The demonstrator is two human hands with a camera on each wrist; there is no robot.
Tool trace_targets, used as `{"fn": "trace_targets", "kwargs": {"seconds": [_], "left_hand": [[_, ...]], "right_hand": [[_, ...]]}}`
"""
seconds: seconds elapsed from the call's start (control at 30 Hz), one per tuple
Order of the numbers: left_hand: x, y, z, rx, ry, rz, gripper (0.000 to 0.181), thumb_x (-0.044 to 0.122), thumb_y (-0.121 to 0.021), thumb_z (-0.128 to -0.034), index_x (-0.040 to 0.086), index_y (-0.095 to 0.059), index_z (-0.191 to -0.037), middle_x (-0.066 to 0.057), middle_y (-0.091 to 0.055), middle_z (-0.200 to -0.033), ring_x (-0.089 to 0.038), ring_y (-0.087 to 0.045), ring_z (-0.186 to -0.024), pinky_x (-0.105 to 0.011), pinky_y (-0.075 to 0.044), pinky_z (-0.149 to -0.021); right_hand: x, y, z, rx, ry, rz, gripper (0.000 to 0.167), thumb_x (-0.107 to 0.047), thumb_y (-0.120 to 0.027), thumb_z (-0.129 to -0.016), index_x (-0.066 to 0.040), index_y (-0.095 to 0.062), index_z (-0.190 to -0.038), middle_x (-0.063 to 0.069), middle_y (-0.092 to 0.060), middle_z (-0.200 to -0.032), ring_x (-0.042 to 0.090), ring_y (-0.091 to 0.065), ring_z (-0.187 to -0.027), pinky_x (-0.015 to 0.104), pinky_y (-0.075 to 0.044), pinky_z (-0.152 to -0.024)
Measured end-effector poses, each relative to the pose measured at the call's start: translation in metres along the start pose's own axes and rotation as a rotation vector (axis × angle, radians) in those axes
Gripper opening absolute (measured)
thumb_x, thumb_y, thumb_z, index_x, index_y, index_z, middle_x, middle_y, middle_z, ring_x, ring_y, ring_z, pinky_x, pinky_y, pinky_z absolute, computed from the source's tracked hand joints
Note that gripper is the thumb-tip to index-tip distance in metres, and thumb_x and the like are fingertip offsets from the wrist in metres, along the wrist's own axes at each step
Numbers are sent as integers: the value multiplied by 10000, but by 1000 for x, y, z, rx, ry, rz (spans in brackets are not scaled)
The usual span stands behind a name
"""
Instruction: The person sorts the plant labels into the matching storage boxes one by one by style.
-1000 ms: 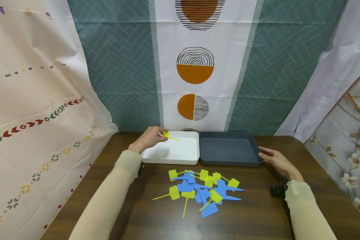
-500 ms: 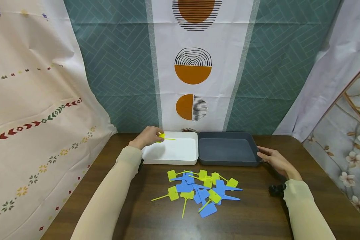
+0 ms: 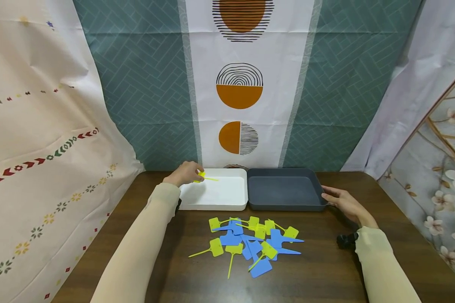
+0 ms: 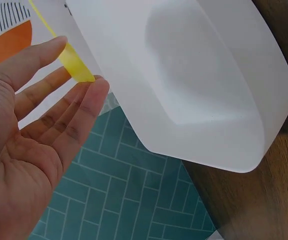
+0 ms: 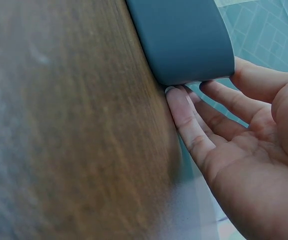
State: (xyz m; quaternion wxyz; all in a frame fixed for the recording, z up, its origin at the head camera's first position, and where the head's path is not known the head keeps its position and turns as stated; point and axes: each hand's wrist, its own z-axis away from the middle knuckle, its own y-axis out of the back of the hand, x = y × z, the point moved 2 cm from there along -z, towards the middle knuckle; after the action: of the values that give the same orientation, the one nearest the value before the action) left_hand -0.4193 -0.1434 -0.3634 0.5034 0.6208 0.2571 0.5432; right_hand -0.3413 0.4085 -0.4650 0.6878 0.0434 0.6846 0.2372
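My left hand is over the left part of a white tray. It pinches a yellow plant label between thumb and fingers, and the label's thin stem points right in the head view. At the outer right end of a dark grey tray, my right hand touches the wall with its fingertips. The right wrist view shows those fingers fairly straight against the tray's end. In front of both trays lies a loose pile of yellow plant labels and blue plant labels, some overlapping.
Both trays stand side by side at the back of a brown wooden table. A green and white patterned curtain hangs right behind them. Pale printed cloths hang at the left and right sides.
The left hand has moved slightly left and lower over the white tray with the yellow plant label. The head view has shifted a little. The right hand stays at the grey tray.
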Motion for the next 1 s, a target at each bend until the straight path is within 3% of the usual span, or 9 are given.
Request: {"fn": "trace_targets", "kwargs": {"seconds": [0.4, 0.73, 1.0], "left_hand": [[-4, -6, -6, -24, 5, -58, 455, 150, -759, -966, -15, -647, -1375, -212, -622, -1372, -342, -638, -1178, -460, -548, -977], [-3, -2, -9, -34, -21, -87, 458, 160, -747, -975, -24, -638, -1380, -225, -633, -1349, -370, -623, -1211, -483, -537, -988], [-7, -3, -5, -85, 29, -107, 502, 194, -714, -1002, 18, -586, -1454, -211, -516, -1525, -425, -454, -1414, -555, -447, -1102]], "right_hand": [[-1, -1, 0, 13, 2, 7, 710, -297, -535, -1103, 84, -217, -1610, 338, -198, -1652, 490, -239, -1496, 127, -425, -934], [0, -2, 1, 19, 6, -4, 699, -282, -534, -1104, 98, -226, -1601, 346, -210, -1645, 470, -251, -1481, 97, -433, -906], [-1, 0, 0, 27, 5, 26, 692, -298, -530, -1105, 89, -241, -1602, 343, -237, -1637, 408, -350, -1443, 110, -443, -910]]}}
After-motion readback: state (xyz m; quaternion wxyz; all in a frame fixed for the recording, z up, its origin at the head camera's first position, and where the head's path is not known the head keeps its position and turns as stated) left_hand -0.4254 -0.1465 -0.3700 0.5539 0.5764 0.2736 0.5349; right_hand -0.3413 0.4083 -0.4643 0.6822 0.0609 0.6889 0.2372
